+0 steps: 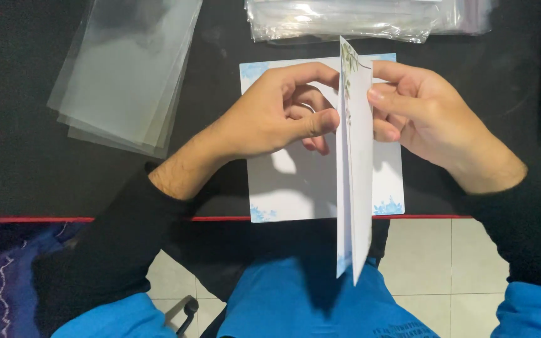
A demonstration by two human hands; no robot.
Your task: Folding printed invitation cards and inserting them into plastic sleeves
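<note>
Both hands pinch the cards edge-up over the counter (20,125), left hand (277,112) at nine o'clock, right hand (421,112) at three o'clock of the cards (357,181); square their edges, I'd say, before loosening either grip.
</note>
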